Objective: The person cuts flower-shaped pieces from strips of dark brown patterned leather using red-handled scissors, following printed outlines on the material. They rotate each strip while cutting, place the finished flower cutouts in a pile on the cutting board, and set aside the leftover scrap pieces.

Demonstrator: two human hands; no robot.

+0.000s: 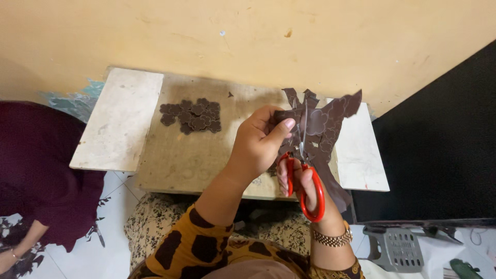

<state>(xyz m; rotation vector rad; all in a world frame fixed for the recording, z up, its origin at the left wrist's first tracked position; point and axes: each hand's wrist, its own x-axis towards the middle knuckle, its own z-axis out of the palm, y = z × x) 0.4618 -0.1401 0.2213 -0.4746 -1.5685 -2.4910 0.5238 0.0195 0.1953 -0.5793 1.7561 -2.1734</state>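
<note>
a dark brown sheet [330,126] marked with cloud-shaped outlines is held up above a low wooden board [191,155], its edges already cut ragged. the left hand [258,142] pinches the sheet between thumb and fingers. the right hand [302,183], fingers closed through the loops of red-handled scissors [305,175], has the blades in the sheet. a pile of brown cut-out shapes [191,116] lies on the board, near a yellow wall [232,36].

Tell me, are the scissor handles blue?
No, the scissors in the right hand have red-orange handles.
</note>
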